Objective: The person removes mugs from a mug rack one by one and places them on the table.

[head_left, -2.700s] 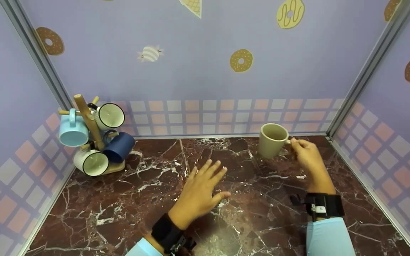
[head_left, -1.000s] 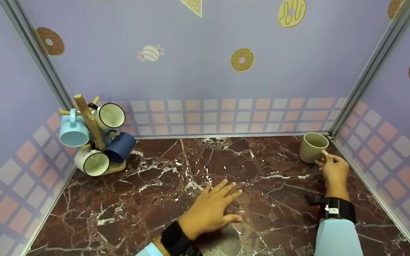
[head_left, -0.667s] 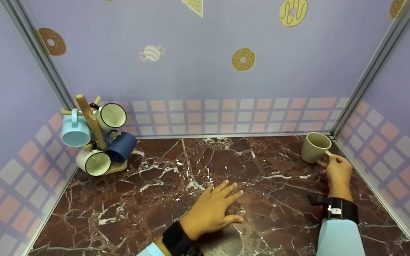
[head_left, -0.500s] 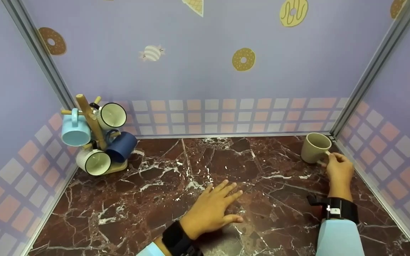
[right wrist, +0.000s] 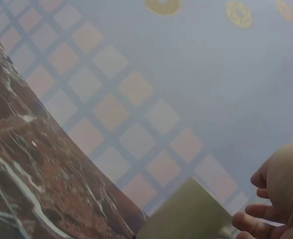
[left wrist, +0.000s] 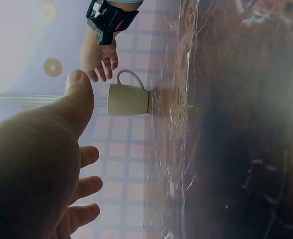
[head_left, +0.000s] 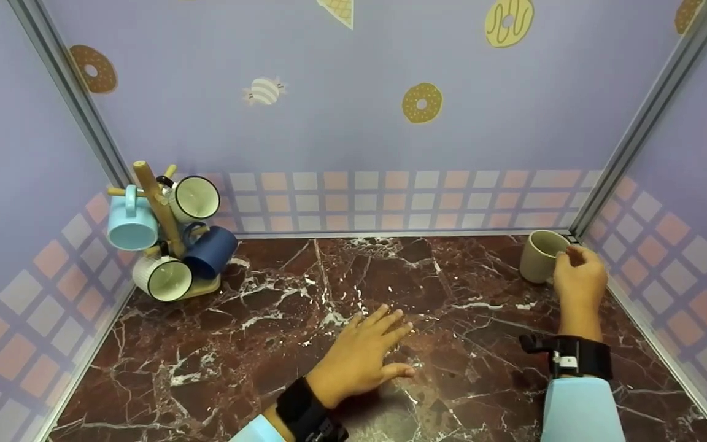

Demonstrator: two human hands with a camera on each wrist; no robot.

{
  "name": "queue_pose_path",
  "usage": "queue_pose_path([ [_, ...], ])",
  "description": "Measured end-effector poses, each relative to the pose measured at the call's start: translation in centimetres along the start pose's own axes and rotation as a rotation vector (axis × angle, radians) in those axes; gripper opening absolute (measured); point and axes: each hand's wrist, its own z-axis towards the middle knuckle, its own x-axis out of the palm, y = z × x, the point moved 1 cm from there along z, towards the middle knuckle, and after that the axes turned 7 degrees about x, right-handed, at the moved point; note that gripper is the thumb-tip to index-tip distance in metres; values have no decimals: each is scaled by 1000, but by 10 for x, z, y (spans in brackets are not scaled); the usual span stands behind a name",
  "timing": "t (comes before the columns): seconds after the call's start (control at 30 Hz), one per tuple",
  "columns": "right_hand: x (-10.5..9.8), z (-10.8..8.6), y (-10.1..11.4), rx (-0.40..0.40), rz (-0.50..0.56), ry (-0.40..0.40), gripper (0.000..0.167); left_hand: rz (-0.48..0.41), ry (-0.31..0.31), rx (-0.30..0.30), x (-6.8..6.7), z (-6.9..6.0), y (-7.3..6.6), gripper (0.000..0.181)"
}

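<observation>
A khaki-beige mug [head_left: 534, 261] stands upright on the marbled tabletop near the back right corner. Just above its handle hovers my right hand [head_left: 582, 279], with loosely bent fingers holding nothing. The left wrist view shows a gap between that right hand [left wrist: 97, 57] and the looped handle of the mug [left wrist: 128, 100]. In the right wrist view, part of the mug [right wrist: 186, 214] appears beside the curled fingers [right wrist: 256, 226]. My left hand [head_left: 359, 356] is at the middle front, low over the tabletop, fingers spread and holding nothing.
At the back left stands a wooden mug tree [head_left: 156, 199]. On it hang a light blue mug [head_left: 132, 227], a navy mug [head_left: 212, 253] and two white mugs with black rims, one high [head_left: 197, 199], one low [head_left: 168, 281]. Patterned lilac walls [head_left: 341, 135] enclose three sides.
My right hand carried the beige mug rightward to the corner, then let go of its handle and rose off it. My left hand came slightly nearer and rightward.
</observation>
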Motion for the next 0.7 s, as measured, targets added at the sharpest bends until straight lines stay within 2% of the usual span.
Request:
queue_pose_path([
  [0.17, 12, -20, 22, -158, -24, 27, 42, 16, -9, -32, -8, 0, 7, 90],
  [0.27, 20, -35, 37, -252, -61, 85, 43, 14, -26, -67, -15, -1, 13, 88],
  [0.53, 51, -74, 68, -578, -157, 262, 49, 25, -114, -168, -37, -6, 41, 87],
  [0.7, 66, -98, 77, -661, -264, 387, 59, 6, -182, -232, -49, -13, 60, 85],
])
